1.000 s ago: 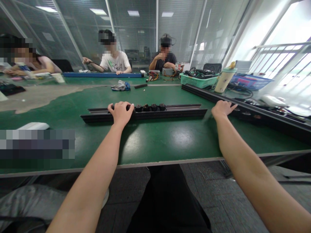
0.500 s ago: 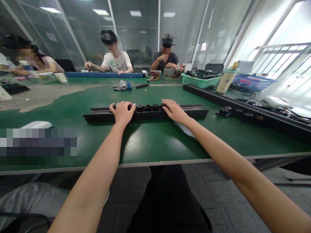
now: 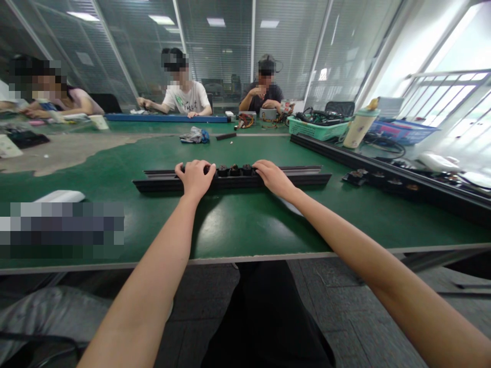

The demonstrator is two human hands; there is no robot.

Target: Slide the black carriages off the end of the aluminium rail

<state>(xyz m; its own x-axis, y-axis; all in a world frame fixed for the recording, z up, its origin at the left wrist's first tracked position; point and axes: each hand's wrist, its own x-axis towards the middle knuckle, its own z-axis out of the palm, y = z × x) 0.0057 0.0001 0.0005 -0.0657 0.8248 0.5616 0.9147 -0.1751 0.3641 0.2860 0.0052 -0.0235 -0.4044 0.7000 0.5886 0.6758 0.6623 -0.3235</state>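
Observation:
A long black rail (image 3: 161,185) lies crosswise on the green table in front of me. In its channel sits a strip of black round modules (image 3: 234,170), several of them showing between my hands. My left hand (image 3: 195,177) curls over the strip's left part, thumb and fingers closed around it. At the strip's right end, my right hand (image 3: 273,176) bends its fingers down over the edge. What lies beneath both palms is hidden.
Another long black rail (image 3: 383,164) lies at the right, with loose black modules (image 3: 355,177) near it. A green basket of cables (image 3: 320,128), a tumbler (image 3: 360,128) and a crumpled cloth (image 3: 195,135) stand further back. Co-workers sit across the table (image 3: 245,245).
My right hand's fingers have shifted slightly left along the strip. My left hand and the rail stay nearly as they were; the whole view has moved a little.

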